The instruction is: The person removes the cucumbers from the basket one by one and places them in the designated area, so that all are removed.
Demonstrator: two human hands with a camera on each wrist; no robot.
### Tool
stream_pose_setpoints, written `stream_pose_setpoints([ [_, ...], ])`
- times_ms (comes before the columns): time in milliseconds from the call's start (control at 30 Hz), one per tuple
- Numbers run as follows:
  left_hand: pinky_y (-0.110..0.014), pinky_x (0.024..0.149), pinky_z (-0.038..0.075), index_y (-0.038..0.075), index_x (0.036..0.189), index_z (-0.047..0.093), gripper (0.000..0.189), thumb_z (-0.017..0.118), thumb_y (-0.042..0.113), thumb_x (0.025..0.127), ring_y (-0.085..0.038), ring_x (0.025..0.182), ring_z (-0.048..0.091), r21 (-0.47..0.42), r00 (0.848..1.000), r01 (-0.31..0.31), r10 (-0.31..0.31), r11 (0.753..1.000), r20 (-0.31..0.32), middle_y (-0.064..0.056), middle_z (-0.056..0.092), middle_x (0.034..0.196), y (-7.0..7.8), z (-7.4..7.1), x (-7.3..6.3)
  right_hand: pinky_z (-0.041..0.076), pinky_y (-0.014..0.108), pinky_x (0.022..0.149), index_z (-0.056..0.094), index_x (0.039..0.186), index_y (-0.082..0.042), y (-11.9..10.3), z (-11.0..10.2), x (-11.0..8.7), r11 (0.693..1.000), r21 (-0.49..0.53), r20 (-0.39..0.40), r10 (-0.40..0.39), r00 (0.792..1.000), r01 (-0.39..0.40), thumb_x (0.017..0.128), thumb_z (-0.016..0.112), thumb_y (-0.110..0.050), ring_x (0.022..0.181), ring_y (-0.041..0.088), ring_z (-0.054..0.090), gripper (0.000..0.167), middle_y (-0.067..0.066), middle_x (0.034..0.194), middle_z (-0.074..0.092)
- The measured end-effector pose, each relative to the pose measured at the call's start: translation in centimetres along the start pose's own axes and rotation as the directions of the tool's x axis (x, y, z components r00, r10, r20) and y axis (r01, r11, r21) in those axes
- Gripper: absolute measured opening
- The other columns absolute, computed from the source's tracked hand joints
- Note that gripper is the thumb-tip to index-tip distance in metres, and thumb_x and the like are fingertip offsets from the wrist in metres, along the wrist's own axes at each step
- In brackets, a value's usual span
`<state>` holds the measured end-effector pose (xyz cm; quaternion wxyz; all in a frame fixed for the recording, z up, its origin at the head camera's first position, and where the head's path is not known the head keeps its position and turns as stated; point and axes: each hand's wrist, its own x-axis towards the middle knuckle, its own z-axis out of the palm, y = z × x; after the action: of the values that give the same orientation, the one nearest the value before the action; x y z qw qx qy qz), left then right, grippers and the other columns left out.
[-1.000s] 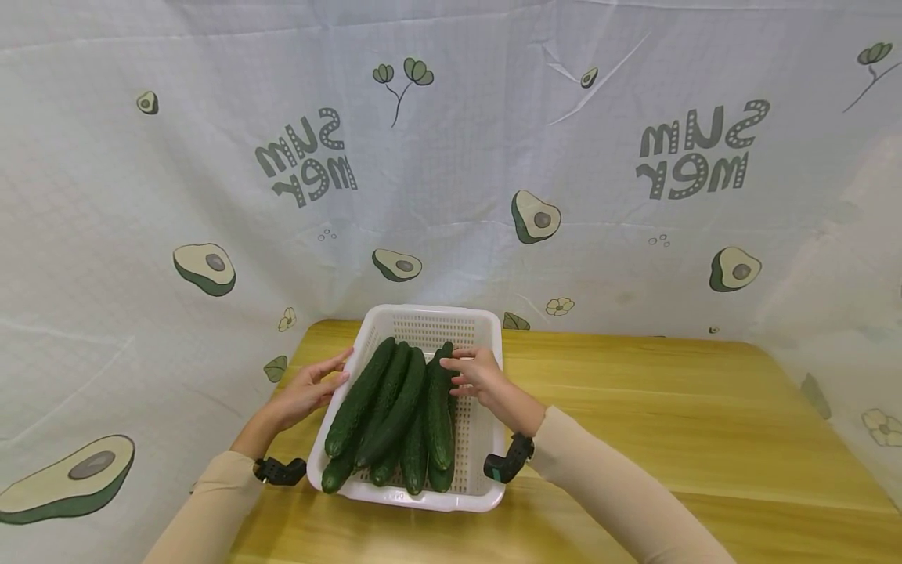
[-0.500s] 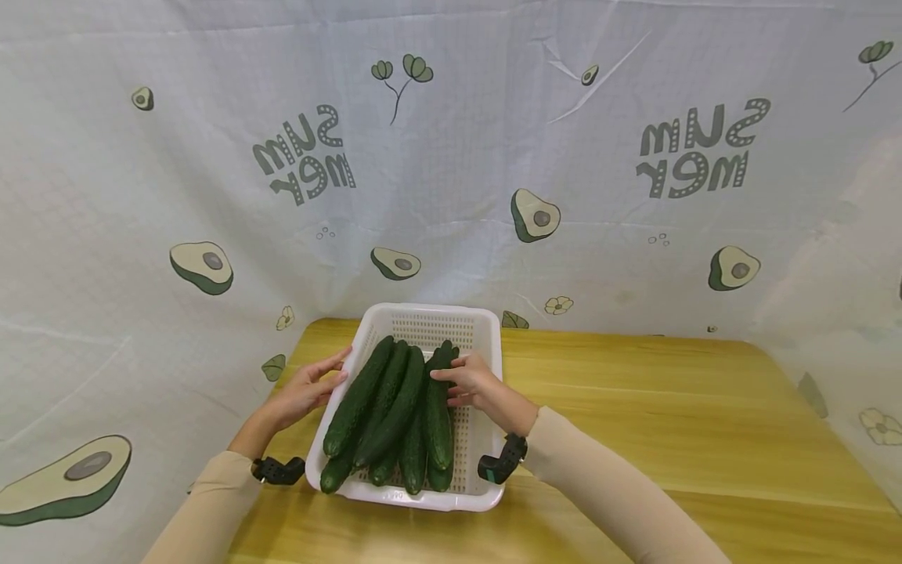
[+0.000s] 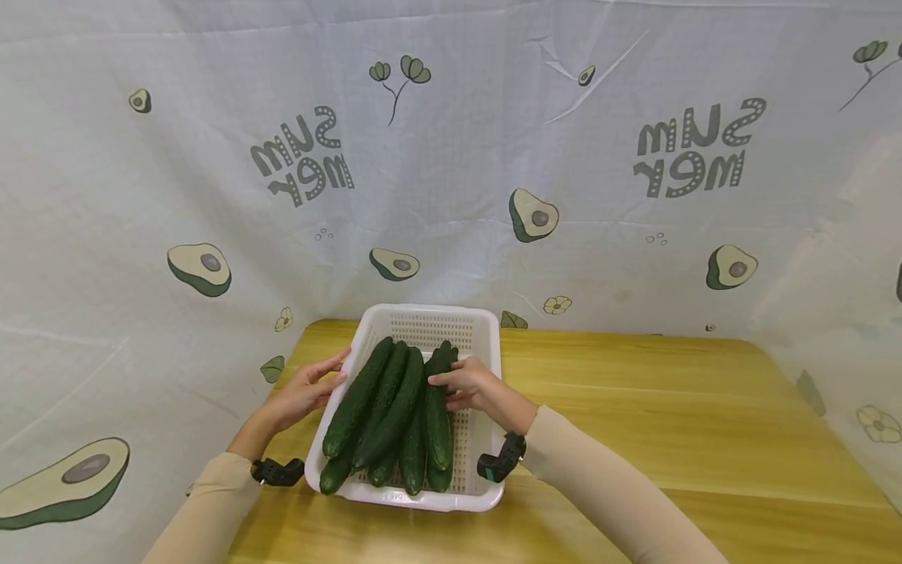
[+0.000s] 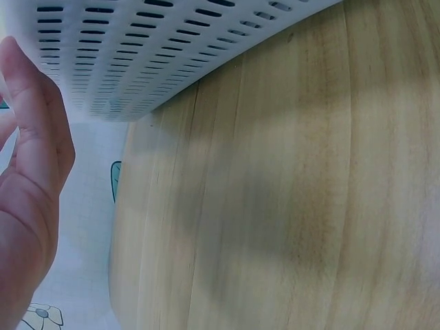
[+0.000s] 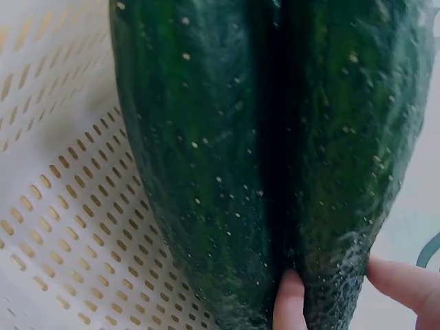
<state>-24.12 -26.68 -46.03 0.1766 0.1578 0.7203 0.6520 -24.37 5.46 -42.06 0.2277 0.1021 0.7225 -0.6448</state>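
A white perforated plastic basket (image 3: 465,502) holds several dark green cucumbers (image 3: 380,407), lying lengthwise in a pile. My right hand (image 3: 475,388) reaches in over the right side and pinches the upper part of the rightmost top cucumber (image 3: 438,435). In the right wrist view, one fingertip (image 5: 292,292) sits in the gap between two cucumbers and another presses the far side of the gripped cucumber (image 5: 344,151). At the basket's left edge, my left hand (image 3: 299,401) touches the rim with fingers extended. The left wrist view shows that hand beside the basket's slotted wall (image 4: 124,51).
The basket stands on a wooden table (image 3: 634,407), near its left end. Behind and to both sides hangs a white curtain (image 3: 451,157) printed with avocados and lettering. Each wrist carries a black camera, the right one (image 3: 502,458) overlapping the basket's right rim.
My right hand has moved slightly left and down onto the rightmost top cucumber, and its fingers have closed around it. The left hand and the basket have stayed in place.
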Motion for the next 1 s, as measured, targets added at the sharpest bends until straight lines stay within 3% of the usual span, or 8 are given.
stream_pose_setpoints([
  [133,-0.024,0.076,0.054,0.009,0.159,0.021,0.059,0.048,0.014,0.107,-0.008,0.092,0.059,-0.003,1.000,-0.001,0.001,1.000,0.000,-0.030,0.033,0.148,-0.1,0.0,-0.1,0.060,0.041,0.073,0.029,0.148,0.013,0.2,-0.3,-0.1,0.999,0.045,0.016,0.006,1.000,-0.007,0.089,0.075,-0.004,0.072,0.024,0.055,0.077,0.018,0.089,0.054],
  [267,-0.022,0.070,0.051,0.008,0.159,0.022,0.058,0.048,0.014,0.107,-0.008,0.084,0.056,0.014,1.000,-0.008,0.008,1.000,-0.002,-0.028,0.039,0.144,-0.1,-0.1,-0.1,0.059,0.043,0.076,0.031,0.147,0.012,0.2,-0.5,-0.2,0.996,0.082,0.025,0.015,1.000,-0.017,0.089,0.074,-0.004,0.068,0.024,0.055,0.074,0.014,0.082,0.053],
  [533,-0.023,0.055,0.033,0.009,0.158,0.024,0.057,0.049,0.013,0.107,-0.008,0.057,0.030,0.033,1.000,-0.016,0.016,0.999,-0.013,-0.019,0.049,0.133,-0.1,0.0,-0.2,0.058,0.045,0.081,0.034,0.144,0.016,0.2,-0.5,-0.1,0.995,0.095,0.033,0.005,0.999,-0.008,0.090,0.073,-0.002,0.085,0.030,0.059,0.068,0.022,0.101,0.055],
  [700,-0.022,0.055,0.034,0.009,0.159,0.024,0.057,0.049,0.012,0.107,-0.008,0.057,0.031,0.031,1.000,-0.017,0.017,0.999,-0.014,-0.023,0.046,0.138,-0.1,0.0,-0.2,0.055,0.048,0.088,0.040,0.138,0.018,0.0,-0.7,0.0,0.994,0.106,0.069,-0.002,0.998,-0.005,0.092,0.071,-0.003,0.107,0.042,0.060,0.059,0.035,0.116,0.053],
  [767,-0.022,0.056,0.034,0.010,0.159,0.024,0.057,0.049,0.013,0.107,-0.007,0.057,0.032,0.032,1.000,-0.013,0.013,0.999,-0.015,-0.025,0.044,0.140,-0.1,0.1,-0.2,0.057,0.046,0.085,0.044,0.134,0.016,-0.1,-0.8,0.0,0.994,0.108,0.075,-0.005,0.997,-0.004,0.092,0.071,-0.003,0.101,0.038,0.063,0.053,0.031,0.108,0.056],
  [867,-0.022,0.058,0.037,0.010,0.159,0.024,0.058,0.049,0.014,0.107,-0.007,0.059,0.034,0.029,1.000,-0.004,0.005,1.000,-0.012,-0.027,0.041,0.143,0.0,0.1,-0.2,0.060,0.036,0.072,0.057,0.113,0.010,-0.2,-1.0,-0.1,0.993,0.114,0.078,-0.005,0.997,-0.004,0.092,0.072,-0.004,0.075,0.023,0.062,0.030,0.015,0.084,0.057],
  [933,-0.021,0.061,0.043,0.010,0.159,0.023,0.058,0.049,0.014,0.107,-0.006,0.064,0.043,0.020,1.000,0.001,-0.001,1.000,-0.011,-0.028,0.038,0.145,0.1,0.1,-0.1,0.059,0.030,0.062,0.059,0.097,0.003,-0.3,-1.1,-0.2,0.993,0.122,0.084,-0.004,0.996,-0.006,0.092,0.072,-0.005,0.063,0.016,0.057,0.016,0.009,0.075,0.052],
  [1000,-0.021,0.069,0.051,0.010,0.159,0.022,0.058,0.048,0.014,0.107,-0.006,0.077,0.054,0.010,1.000,0.006,-0.006,1.000,-0.008,-0.030,0.035,0.148,0.1,0.1,-0.1,0.056,0.026,0.057,0.057,0.086,-0.003,-0.4,-1.3,-0.4,0.991,0.131,0.097,-0.008,0.995,-0.005,0.093,0.072,-0.007,0.056,0.014,0.056,0.017,0.007,0.072,0.051],
])
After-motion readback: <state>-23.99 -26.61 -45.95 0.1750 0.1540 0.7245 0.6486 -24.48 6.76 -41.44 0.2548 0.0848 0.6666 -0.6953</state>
